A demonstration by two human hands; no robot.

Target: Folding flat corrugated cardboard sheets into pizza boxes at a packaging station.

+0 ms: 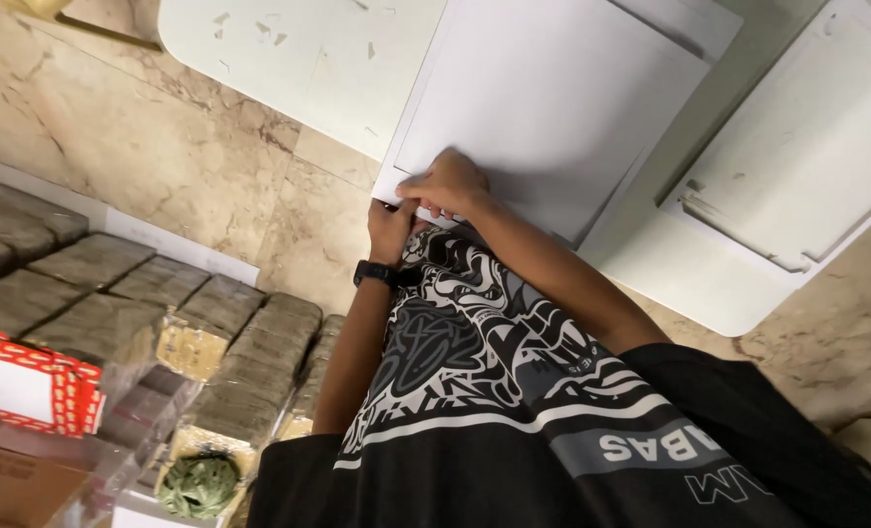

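A white worktop [298, 59] with scuffed, chipped paint stands on a beige marble floor [161, 147]. To one side lie rows of plastic-wrapped greenish-brown blocks [210, 332], a red-and-white patterned box [24, 386] and a small bundle of green leaves [198, 486]. A white flat-lidded appliance [797, 166] sits beside the worktop. The person's own black patterned shirt [474, 372] fills much of the view and hides the near edge (the wrists cross over it).

A stack of white sheets [553, 98] lies on the worktop, plain and unmarked, its corner hanging past the edge. The left hand [389, 230], a black watch [375, 274] on its wrist, pinches that corner from below; the right hand [447, 184] presses on top, fingers curled onto the sheets.
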